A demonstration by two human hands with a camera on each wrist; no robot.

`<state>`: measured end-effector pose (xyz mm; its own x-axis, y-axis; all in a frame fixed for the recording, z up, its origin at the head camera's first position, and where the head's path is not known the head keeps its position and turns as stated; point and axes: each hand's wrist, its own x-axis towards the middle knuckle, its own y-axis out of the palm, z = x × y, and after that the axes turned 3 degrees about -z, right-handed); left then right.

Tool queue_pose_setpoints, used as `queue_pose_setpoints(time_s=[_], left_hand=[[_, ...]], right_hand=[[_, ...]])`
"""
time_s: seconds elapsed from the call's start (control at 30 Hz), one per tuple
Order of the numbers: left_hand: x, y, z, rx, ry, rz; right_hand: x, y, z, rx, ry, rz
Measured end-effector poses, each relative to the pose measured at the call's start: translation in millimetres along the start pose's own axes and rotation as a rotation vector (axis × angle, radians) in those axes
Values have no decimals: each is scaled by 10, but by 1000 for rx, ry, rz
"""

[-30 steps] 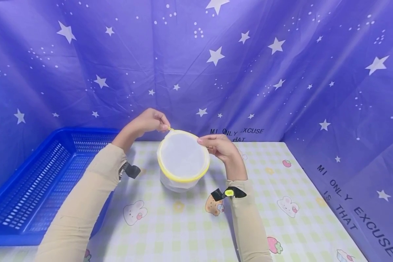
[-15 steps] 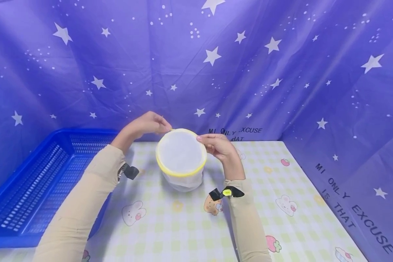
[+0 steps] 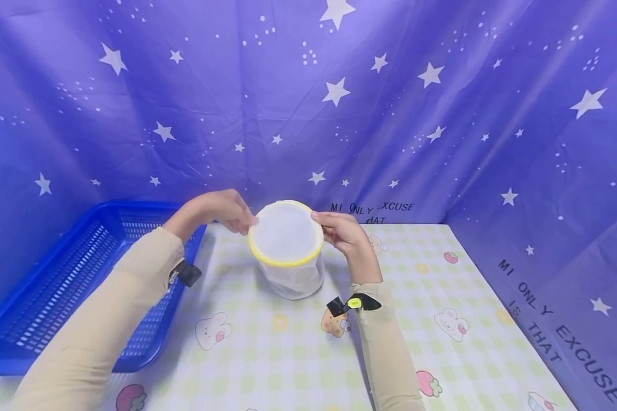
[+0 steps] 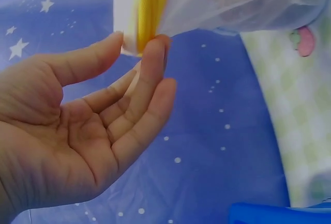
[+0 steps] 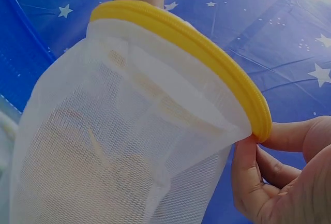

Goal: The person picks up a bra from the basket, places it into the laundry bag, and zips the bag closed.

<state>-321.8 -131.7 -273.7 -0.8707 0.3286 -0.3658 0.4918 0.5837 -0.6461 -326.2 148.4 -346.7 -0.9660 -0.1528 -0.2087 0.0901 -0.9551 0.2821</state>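
A white mesh laundry bag (image 3: 287,233), round like a drum with a yellow zipper band (image 5: 207,53) around its top, stands over the middle of the table. Its flat lid lies across the top, tipped toward the camera. At the left of the rim, my left hand (image 3: 228,212) pinches the edge between thumb and fingertips; the left wrist view shows this hand (image 4: 103,115) with its remaining fingers loosely bent. My right hand (image 3: 345,234) pinches the rim's right side. Through the mesh in the right wrist view, a pale beige shape shows faintly; its kind is unclear.
A blue perforated plastic basket (image 3: 149,355) occupies the table's left side, partly behind the left sleeve (image 3: 92,319). Green-checked cloth with cartoon prints covers the table (image 3: 267,365). A purple star-patterned curtain (image 3: 288,114) hangs close behind and along the right.
My left hand has left the zipper pull at the back of the rim and come down to the rim's left side. The right hand keeps its hold, and the lid lies slightly flatter.
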Motion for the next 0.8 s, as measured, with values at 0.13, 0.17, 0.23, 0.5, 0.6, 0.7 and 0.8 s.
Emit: queue_pose_setpoints(time_s=[0.13, 0.17, 0.23, 0.5, 0.6, 0.7, 0.8], left_hand=[[-3, 26, 38, -68, -9, -56], [-8, 21, 45, -84, -11, -81], [-25, 9, 54, -138, -18, -121], [-89, -27, -4, -294, -12, -136], [-76, -43, -15, -304, -10, -142], [-54, -48, -10, -307, -5, -152], [-39, -46, -5, -301, 13, -146]], right_hand=[[30, 21, -17, -57, -20, -29], [32, 29, -11, -87, -32, -42], [33, 35, 13, -165, -54, -65], [-37, 81, 214, -481, -109, -59], [-48, 102, 283, -532, -111, -43], [-46, 105, 320, -562, -104, -39], [-28, 97, 328, -585, -93, -39]])
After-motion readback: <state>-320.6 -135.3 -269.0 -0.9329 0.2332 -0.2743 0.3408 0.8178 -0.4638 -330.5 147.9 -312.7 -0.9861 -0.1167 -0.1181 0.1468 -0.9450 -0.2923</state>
